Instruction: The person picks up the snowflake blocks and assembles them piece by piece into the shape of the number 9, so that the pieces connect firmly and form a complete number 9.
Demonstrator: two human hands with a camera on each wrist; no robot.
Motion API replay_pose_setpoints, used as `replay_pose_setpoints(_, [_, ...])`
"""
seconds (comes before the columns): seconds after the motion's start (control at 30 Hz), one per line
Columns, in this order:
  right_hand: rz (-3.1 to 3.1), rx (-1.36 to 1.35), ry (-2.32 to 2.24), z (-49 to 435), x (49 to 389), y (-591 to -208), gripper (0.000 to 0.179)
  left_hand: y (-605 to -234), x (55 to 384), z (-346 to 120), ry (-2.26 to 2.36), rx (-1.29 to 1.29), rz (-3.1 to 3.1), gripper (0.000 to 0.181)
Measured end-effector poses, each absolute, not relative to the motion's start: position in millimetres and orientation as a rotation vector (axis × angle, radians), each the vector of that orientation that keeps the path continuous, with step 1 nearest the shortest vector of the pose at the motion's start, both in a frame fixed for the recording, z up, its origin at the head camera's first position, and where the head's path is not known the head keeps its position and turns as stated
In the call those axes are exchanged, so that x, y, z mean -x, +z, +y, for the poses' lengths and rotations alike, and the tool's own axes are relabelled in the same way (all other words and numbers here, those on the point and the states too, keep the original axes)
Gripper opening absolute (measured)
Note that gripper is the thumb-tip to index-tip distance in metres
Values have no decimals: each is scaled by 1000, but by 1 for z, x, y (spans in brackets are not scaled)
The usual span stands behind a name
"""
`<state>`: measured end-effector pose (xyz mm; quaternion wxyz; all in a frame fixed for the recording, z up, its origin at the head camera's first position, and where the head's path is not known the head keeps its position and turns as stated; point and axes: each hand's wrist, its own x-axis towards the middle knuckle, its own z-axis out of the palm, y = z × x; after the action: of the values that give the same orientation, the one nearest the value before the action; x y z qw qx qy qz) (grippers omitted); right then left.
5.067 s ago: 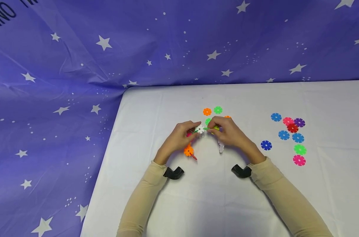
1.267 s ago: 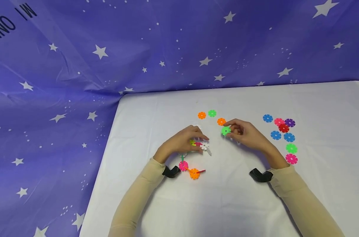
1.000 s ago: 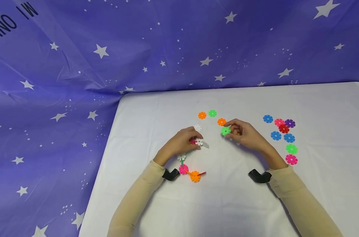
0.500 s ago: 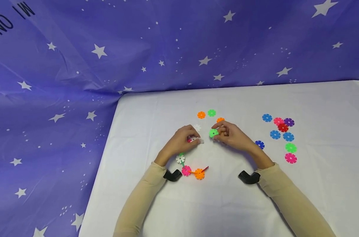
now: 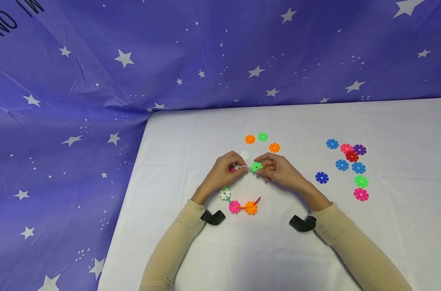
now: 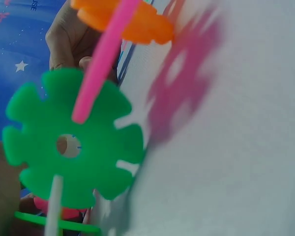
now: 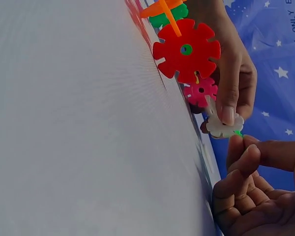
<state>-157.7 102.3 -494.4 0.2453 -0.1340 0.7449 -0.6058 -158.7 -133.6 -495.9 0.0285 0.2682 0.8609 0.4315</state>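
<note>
In the head view my left hand pinches a white notched plastic disc, the end piece of a chain of slotted-together discs. My right hand pinches a bright green notched disc between thumb and forefinger. In the right wrist view the green disc's edge touches or nearly meets the white one. Below the left hand the chain runs through a white disc, a pink disc, an orange disc and an edge-on red disc. The left hand hides part of the chain.
Loose orange, green and white discs lie just beyond the hands on the white-covered table. To the right lie several more, including a dark blue disc and a red disc. A purple starred cloth hangs behind.
My right hand has taken up the loose green disc from the table and brought it left to the white disc. The left hand has tightened on the white disc; the chain's orange end has swung right.
</note>
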Motion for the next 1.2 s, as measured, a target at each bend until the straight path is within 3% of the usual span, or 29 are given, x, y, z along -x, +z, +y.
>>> replay_pose_setpoints(1.2, [1921,159,-1945,83,151,-505,33,-510,163,-128,1568,-868,2608,7])
